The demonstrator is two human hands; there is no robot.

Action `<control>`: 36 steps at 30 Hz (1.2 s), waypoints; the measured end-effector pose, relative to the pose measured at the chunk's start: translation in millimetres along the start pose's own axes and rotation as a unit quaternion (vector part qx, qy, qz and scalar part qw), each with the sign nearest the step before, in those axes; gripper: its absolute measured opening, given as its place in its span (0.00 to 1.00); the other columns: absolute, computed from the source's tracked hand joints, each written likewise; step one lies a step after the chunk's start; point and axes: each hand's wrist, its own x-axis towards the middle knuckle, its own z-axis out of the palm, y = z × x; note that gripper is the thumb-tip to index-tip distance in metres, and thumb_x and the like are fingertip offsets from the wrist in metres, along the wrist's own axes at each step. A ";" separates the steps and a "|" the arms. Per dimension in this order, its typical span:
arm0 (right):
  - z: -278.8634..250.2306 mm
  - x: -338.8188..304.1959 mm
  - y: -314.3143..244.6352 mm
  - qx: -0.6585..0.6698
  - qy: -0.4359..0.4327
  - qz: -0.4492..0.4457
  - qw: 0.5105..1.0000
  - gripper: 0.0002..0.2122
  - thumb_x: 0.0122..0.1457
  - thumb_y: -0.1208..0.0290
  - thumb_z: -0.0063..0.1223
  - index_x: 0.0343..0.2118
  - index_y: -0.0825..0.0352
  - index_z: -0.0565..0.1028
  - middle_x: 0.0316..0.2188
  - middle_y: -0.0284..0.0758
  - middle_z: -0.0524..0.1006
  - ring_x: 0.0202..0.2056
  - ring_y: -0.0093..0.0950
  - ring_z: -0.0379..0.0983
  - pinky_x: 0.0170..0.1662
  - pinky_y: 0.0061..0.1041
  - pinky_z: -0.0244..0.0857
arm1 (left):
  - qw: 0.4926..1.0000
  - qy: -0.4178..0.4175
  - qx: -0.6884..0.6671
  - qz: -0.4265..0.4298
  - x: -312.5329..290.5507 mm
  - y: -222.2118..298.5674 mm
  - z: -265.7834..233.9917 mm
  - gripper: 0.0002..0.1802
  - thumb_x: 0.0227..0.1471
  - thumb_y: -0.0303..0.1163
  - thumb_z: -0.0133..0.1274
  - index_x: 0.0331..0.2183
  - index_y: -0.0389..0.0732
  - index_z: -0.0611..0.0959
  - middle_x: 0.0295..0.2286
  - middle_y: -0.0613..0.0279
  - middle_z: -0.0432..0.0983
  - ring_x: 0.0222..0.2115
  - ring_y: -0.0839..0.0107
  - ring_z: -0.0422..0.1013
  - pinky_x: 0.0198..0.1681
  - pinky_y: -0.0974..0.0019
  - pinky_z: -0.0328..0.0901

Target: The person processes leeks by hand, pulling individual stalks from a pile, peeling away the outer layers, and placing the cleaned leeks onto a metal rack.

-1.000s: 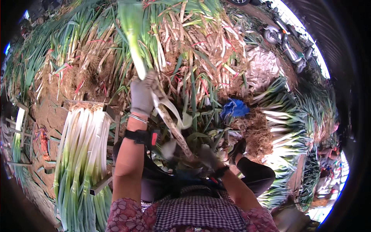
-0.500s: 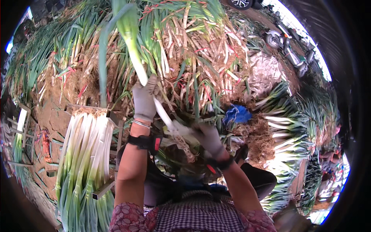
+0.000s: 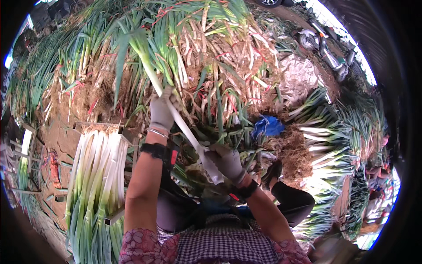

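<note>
A long leek, white below and green at the top, slants across the middle of the head view. My left hand, in a grey glove, is closed round its white shank. My right hand, gloved too, has its fingers curled against the lower part of the shank. A pale, flat end hangs past those fingers; whether it is loose skin or the stalk itself I cannot make out. The leek's green leaves reach up over a large heap of leeks with brown roots and red ties.
On my left, a metal rack holds a row of clean white-stemmed leeks. More leeks lie stacked on my right, roots toward me. Beside them are a blue plastic bag and a crumpled pale sheet. A scooter stands at the far right.
My right hand, blurred before, has moved slightly and now sits against the leek's lower part. The rootlike brown end seen earlier no longer shows. The leek's top has dropped a little.
</note>
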 end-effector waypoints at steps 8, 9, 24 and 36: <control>-93.5 -118.4 -20.1 -0.055 -0.062 0.045 0.996 0.04 0.52 0.74 0.57 0.31 0.65 0.80 0.24 0.34 0.78 0.24 0.27 0.77 0.27 0.26 0.70 | 0.984 0.174 -0.021 0.014 58.3 -5.7 -52.7 0.11 0.56 0.37 0.54 0.25 0.43 0.75 0.15 0.72 0.62 0.14 0.74 0.59 0.19 0.66 0.60; -108.5 -144.0 -8.7 -0.039 -0.070 0.143 0.987 0.05 0.52 0.73 0.58 0.32 0.65 0.80 0.23 0.35 0.79 0.24 0.26 0.77 0.27 0.25 0.70 | 0.989 0.137 -0.049 0.001 69.3 -0.1 -61.4 0.11 0.55 0.38 0.55 0.26 0.43 0.76 0.16 0.72 0.63 0.14 0.74 0.60 0.19 0.66 0.60; -43.8 -84.6 -33.4 -0.100 0.003 0.040 0.994 0.07 0.54 0.66 0.57 0.26 0.63 0.75 0.17 0.39 0.73 0.20 0.37 0.74 0.21 0.33 0.65 | 0.996 0.060 0.050 -0.042 49.6 -52.1 -22.3 0.06 0.57 0.35 0.51 0.32 0.44 0.75 0.17 0.73 0.65 0.15 0.77 0.58 0.19 0.70 0.59; -159.7 -174.4 -65.8 -0.090 -0.177 0.233 0.952 0.12 0.51 0.67 0.63 0.36 0.68 0.79 0.25 0.40 0.79 0.25 0.30 0.78 0.30 0.26 0.70 | 0.996 0.083 -0.005 -0.044 86.8 -39.7 -54.8 0.09 0.57 0.39 0.52 0.31 0.45 0.76 0.17 0.73 0.65 0.15 0.78 0.58 0.17 0.70 0.59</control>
